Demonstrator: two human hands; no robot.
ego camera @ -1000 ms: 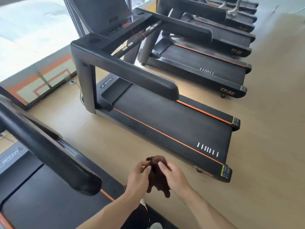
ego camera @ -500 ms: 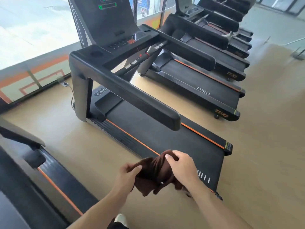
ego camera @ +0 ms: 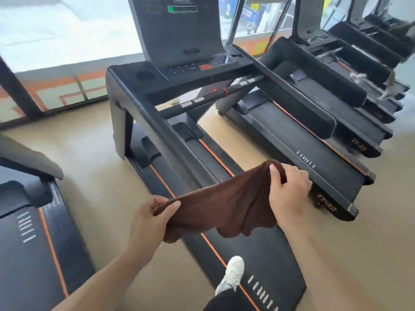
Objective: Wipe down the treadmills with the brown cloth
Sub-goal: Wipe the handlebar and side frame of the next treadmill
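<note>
1. Head cam, closest to me: a white sneaker [ego camera: 232, 273] planted on the orange-striped side rail of the middle treadmill [ego camera: 258, 250].
2. My left hand [ego camera: 149, 221] is pinching one end of the brown cloth [ego camera: 221, 206], thumb on top.
3. My right hand [ego camera: 288, 189] is fisted around the other end, a bit higher, so the cloth hangs stretched between them in mid-air above the deck and the near handrail [ego camera: 157, 131].
4. Further up, the console [ego camera: 177, 32] with a green readout and an orange button [ego camera: 205, 67].
5. More treadmills flank it: one at left [ego camera: 33, 243], one at right [ego camera: 314, 158].
</note>
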